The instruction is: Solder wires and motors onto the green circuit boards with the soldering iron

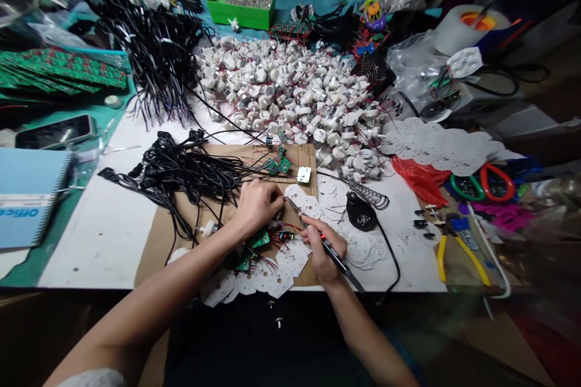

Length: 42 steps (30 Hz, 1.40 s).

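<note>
My right hand (323, 249) grips a soldering iron (336, 259) like a pen; a small red light glows on its dark handle. The tip points up and left, close to the fingers of my left hand (258, 202). Those fingers are pinched together, and what they hold is too small to make out. Under and beside my hands lie green circuit boards (260, 239) with thin red wires and white perforated cards (278, 278). A small pale circuit board (304, 175) rests just beyond my fingers on brown cardboard (154, 254).
Black cables (190, 166) lie left of my hands. White wired parts (290, 97) are heaped behind. At right are a black soldering stand (361, 213) with a coil spring (370, 195) and yellow-handled pliers (463, 251). Across the table, a person's hands work by a green bin (242, 15).
</note>
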Motion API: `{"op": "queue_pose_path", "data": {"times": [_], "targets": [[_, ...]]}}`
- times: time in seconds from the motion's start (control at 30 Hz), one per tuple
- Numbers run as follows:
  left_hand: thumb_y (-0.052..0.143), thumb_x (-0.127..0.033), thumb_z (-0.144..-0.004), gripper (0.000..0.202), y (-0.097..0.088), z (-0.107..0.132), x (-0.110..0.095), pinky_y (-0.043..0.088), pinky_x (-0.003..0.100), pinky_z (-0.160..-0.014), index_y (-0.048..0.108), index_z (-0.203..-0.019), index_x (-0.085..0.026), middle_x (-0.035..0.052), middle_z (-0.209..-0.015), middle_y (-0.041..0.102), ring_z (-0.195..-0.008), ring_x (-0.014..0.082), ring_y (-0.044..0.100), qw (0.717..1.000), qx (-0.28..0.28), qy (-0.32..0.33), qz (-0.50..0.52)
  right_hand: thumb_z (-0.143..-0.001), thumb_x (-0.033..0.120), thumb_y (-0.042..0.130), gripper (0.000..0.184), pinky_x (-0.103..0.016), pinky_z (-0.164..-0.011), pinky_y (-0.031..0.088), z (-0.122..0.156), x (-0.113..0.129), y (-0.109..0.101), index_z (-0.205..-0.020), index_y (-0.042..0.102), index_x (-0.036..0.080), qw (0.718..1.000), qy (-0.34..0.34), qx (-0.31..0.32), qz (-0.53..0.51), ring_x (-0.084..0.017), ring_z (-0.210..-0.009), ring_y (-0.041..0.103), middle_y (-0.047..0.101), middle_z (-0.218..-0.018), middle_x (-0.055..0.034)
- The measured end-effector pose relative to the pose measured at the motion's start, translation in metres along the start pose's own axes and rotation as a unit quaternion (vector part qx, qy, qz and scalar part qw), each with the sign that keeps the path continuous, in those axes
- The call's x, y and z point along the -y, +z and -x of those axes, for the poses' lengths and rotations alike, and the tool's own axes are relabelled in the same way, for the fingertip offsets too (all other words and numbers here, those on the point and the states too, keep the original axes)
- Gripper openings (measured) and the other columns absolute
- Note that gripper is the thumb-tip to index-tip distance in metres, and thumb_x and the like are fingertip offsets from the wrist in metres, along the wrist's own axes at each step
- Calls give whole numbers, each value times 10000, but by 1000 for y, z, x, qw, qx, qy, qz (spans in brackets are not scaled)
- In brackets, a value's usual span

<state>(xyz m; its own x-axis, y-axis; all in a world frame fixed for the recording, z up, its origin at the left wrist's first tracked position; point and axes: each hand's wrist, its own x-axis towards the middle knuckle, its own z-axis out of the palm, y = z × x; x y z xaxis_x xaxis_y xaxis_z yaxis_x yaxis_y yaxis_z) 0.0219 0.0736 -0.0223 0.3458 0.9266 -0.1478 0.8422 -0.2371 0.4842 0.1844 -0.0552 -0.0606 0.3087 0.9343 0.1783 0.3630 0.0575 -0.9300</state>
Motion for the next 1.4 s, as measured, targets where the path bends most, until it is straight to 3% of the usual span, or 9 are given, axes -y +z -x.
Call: {"op": "queue_pose_path", "data": {"times": [0.23, 0.63, 0.77, 0.87, 1.0, 1.07, 1.13, 1.27, 1.4], "targets": [[628, -252, -902, 168, -1, 0, -1, 375, 387, -883, 755, -806, -197, 47, -868, 784, -929, 261, 631, 1000, 13, -3, -7, -1002, 181, 575, 254, -347, -810, 627, 0, 2, 2, -1149, 774, 240, 994, -107, 17, 32, -206, -862, 772, 807, -980, -51], [632, -216, -883, 152, 1, 0, 0, 396, 381, -859, 751, -792, -196, 49, -854, 777, -931, 259, 633, 1000, 3, -2, -2, -1017, 253, 550, 265, -305, -659, 638, 3, 3, 0, -1129, 787, 218, 997, -59, -43, 16, -192, -697, 764, 807, -867, -47], [661, -248, -899, 138, 2, 3, 4, 439, 372, -842, 745, -805, -192, 70, -914, 764, -949, 261, 635, 999, -26, 34, -2, -1021, 259, 549, 263, -296, -633, 631, 1, 0, 1, -1113, 790, 211, 996, -64, -56, 8, -188, -665, 756, 801, -822, -42], [675, -294, -919, 144, -10, 0, 8, 471, 358, -798, 760, -872, -188, 87, -921, 747, -912, 253, 654, 997, -48, 66, 6, -1022, 266, 553, 261, -293, -621, 627, 2, -4, 1, -1113, 792, 213, 995, -78, -64, 5, -188, -663, 754, 800, -817, -43], [673, -272, -908, 148, -49, -38, 10, 480, 336, -750, 794, -876, -192, 80, -899, 768, -843, 239, 683, 994, -85, 65, 20, -1020, 262, 557, 256, -282, -614, 621, 3, -5, 1, -1126, 786, 218, 995, -74, -60, -9, -175, -640, 744, 791, -797, -30], [662, -266, -905, 172, -69, -74, 8, 489, 323, -770, 816, -897, -188, 81, -904, 783, -824, 227, 692, 993, -106, 53, 25, -1020, 260, 559, 249, -275, -621, 619, 2, -3, 0, -1126, 782, 222, 996, -66, -60, -17, -172, -660, 750, 792, -822, -28], [676, -277, -883, 190, -82, -114, 5, 502, 309, -807, 836, -931, -186, 82, -898, 794, -838, 227, 709, 989, -134, -1, 55, -1021, 259, 558, 247, -272, -632, 618, 1, -1, 0, -1124, 780, 226, 996, -61, -60, -17, -173, -690, 759, 797, -854, -31], [705, -183, -801, 207, -80, -182, -2, 498, 298, -887, 841, -948, -131, 111, -894, 796, -947, 250, 711, 979, -116, -117, 121, -1021, 261, 551, 250, -266, -641, 615, -1, 3, -1, -1121, 778, 227, 996, -63, -69, -10, -167, -672, 754, 789, -812, -20], [741, -255, -801, 229, -62, -212, -6, 508, 295, -823, 827, -951, -105, 103, -827, 774, -862, 232, 701, 972, -99, -142, 159, -1025, 275, 547, 252, -255, -620, 612, -1, 3, -1, -1107, 780, 225, 995, -58, -79, -9, -164, -657, 749, 786, -802, -22]]}}
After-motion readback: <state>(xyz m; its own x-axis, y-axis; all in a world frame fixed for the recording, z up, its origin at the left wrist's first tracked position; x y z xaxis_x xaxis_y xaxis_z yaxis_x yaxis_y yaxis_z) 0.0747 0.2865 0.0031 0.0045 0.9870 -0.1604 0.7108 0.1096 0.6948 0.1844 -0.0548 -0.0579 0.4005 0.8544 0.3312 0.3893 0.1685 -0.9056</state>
